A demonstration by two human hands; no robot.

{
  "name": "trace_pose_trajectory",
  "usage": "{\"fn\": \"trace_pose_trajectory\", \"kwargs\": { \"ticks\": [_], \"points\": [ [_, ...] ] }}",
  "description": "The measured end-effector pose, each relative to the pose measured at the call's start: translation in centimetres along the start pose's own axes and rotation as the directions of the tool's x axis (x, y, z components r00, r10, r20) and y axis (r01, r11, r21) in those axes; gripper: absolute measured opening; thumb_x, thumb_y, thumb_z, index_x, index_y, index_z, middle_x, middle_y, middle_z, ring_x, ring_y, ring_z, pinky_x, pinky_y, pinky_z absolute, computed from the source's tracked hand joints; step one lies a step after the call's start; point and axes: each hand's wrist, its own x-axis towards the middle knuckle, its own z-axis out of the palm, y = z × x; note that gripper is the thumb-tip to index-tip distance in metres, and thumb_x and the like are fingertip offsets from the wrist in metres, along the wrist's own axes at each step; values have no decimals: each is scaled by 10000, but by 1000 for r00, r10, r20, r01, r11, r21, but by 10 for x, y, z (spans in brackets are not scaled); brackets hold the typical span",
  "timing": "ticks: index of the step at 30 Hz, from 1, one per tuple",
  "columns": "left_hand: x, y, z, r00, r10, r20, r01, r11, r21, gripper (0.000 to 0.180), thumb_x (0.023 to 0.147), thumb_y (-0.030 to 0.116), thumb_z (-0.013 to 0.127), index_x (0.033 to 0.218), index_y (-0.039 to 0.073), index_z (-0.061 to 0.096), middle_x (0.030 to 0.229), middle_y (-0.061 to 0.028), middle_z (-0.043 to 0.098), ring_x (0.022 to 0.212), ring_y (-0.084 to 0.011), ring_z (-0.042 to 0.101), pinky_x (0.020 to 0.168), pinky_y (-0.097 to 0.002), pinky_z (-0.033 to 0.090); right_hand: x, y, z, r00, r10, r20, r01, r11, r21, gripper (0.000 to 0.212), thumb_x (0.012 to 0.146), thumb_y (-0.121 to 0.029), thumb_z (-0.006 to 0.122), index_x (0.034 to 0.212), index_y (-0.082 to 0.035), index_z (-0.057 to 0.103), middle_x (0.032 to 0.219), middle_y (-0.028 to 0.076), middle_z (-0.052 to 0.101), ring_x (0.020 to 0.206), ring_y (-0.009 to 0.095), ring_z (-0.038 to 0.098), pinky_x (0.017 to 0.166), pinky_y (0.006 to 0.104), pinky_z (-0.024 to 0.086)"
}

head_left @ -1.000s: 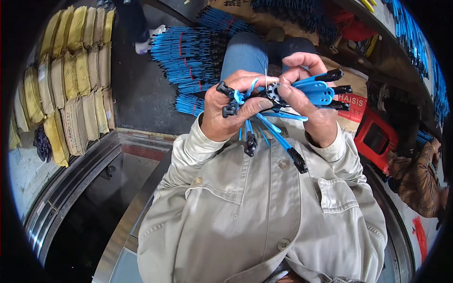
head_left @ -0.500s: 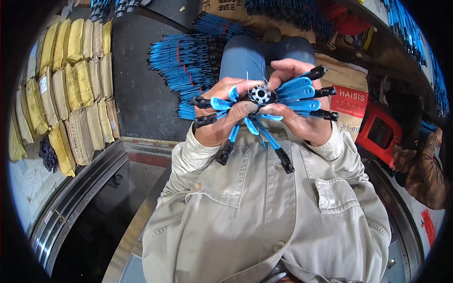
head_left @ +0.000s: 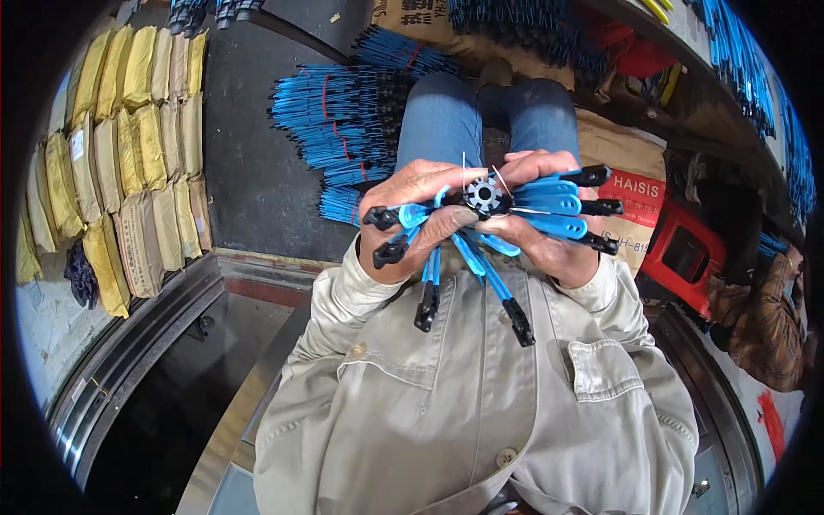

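Observation:
In front of my lap I hold a small black and grey notched hub (head_left: 487, 196) with a round centre hole. Blue ribs (head_left: 549, 204) with black jointed ends fan out around it, like part of an umbrella frame. My left hand (head_left: 419, 187) is closed on the hub's left side, its thumb below and fingers above, with some ribs beneath the palm. My right hand (head_left: 549, 249) is closed around the right-hand ribs, thumb tip under the hub. Thin wire (head_left: 464, 165) sticks up beside the hub. Two rib groups hang toward my jacket.
Bundles of blue ribs (head_left: 330, 112) lie left of my knees, with more on the right shelf (head_left: 669, 39). Yellow and tan wrapped packs (head_left: 137, 154) stack at left. A red plastic frame (head_left: 687, 257) and a brown sack (head_left: 631, 154) are at right.
The hub and both hands have shifted slightly right and down. My right fingers have lowered toward the hub, and the wire ends have tilted. The hanging ribs reach lower.

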Motion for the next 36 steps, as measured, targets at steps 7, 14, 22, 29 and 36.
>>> {"fn": "trace_pose_trajectory", "kwargs": {
  "ticks": [7, 14, 22, 29, 36],
  "points": [
    [9, 4, -15, 980, -45, 196, 52, 998, -32, 302, 755, 101, 714, 1029, -7, 648, 934, -141, 658, 799, -221, 629, 690, -296, 493, -6, 4, 10, 998, 15, -65, -8, 995, 96, 367, 698, -101, 788, 969, -9, 557, 878, 77, 604, 775, 152, 585, 681, 274, 479],
    [10, -6, -14, 983, 14, 185, 5, 995, -102, 311, 738, 104, 732, 1024, 2, 661, 899, -125, 652, 804, -209, 632, 691, -284, 494, -3, 5, 5, 997, 68, -38, -62, 989, 137, 348, 676, -122, 799, 937, -19, 592, 879, 71, 614, 835, 200, 587, 747, 320, 473],
    [4, -10, -14, 991, -16, 136, 34, 991, -127, 349, 721, 104, 746, 1048, 19, 660, 916, -119, 631, 837, -207, 628, 717, -280, 496, 5, 3, 3, 998, 64, 9, -64, 998, -4, 303, 663, -151, 800, 888, -25, 641, 856, 67, 643, 835, 217, 608, 809, 372, 462],
    [3, -16, -15, 988, 18, 155, 8, 987, -160, 353, 715, 73, 744, 1055, 31, 657, 964, -122, 615, 859, -208, 620, 721, -275, 494, 6, 1, -2, 990, 138, 36, -141, 985, 100, 268, 674, -122, 781, 879, -32, 634, 826, 57, 645, 821, 208, 615, 893, 414, 431],
    [2, -16, -5, 987, 10, 159, 16, 987, -161, 371, 702, 37, 744, 1061, 28, 652, 995, -122, 607, 868, -208, 616, 726, -277, 498, 5, -1, -3, 968, 249, 25, -250, 960, 125, 174, 697, -118, 707, 835, -46, 628, 789, 39, 635, 792, 177, 606, 986, 445, 336]
  ]
}}
